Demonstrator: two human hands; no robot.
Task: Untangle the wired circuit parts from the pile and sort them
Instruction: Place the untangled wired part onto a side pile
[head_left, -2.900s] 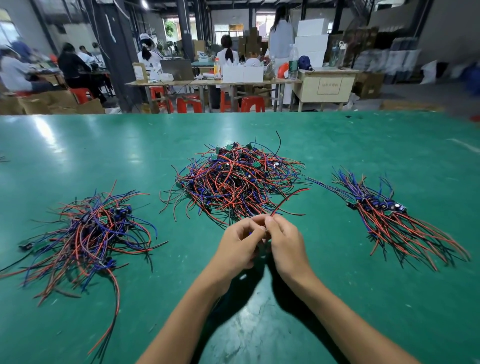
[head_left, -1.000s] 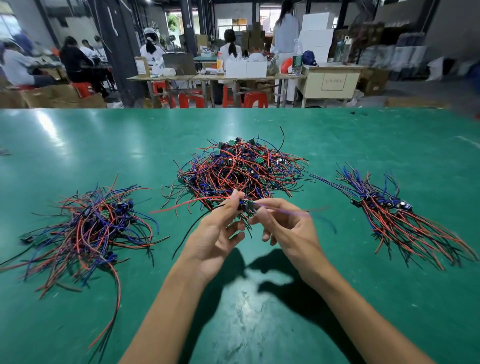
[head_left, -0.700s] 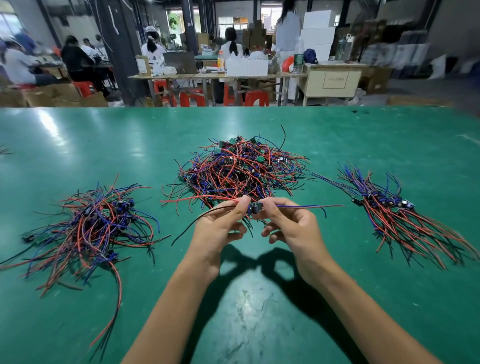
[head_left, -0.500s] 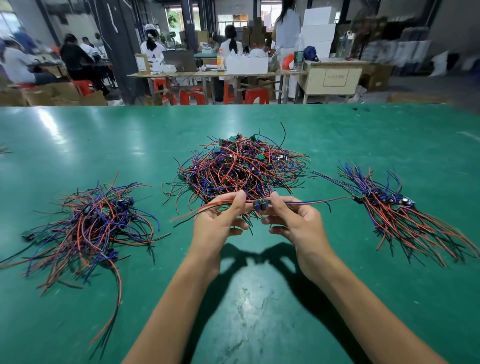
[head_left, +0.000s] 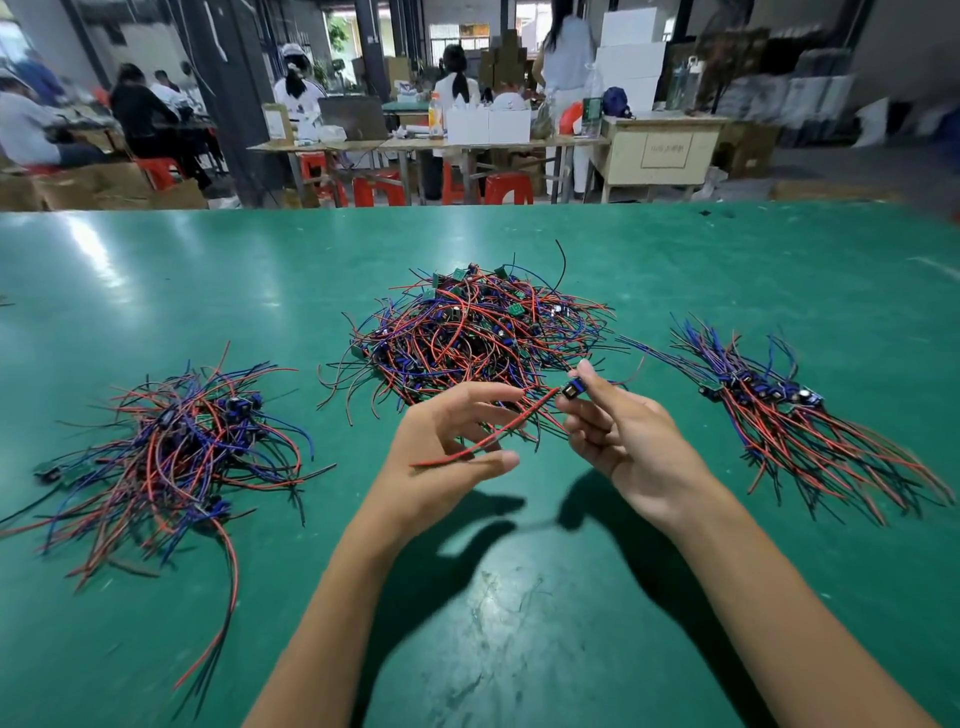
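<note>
A tangled pile (head_left: 478, 338) of red, blue and black wired circuit parts lies mid-table. My right hand (head_left: 628, 441) pinches one small wired circuit part (head_left: 571, 388) between thumb and fingers, just in front of the pile. Its red wire (head_left: 483, 436) trails down-left across my left hand (head_left: 447, 462), whose fingers are spread and loosely curved around the wire without a clear grip. A looser heap of wired parts (head_left: 176, 447) lies on the left. An aligned bundle of parts (head_left: 769, 410) lies on the right, its wires fanned toward the near right.
The green table mat (head_left: 519, 597) stretches toward me under my forearms. Beyond the far table edge are work tables, red stools, white boxes and several seated and standing people.
The part came free of the pile and my hands drew apart. My left hand's fingers opened from their pinch on the wires; my right hand shifted right, still holding the part.
</note>
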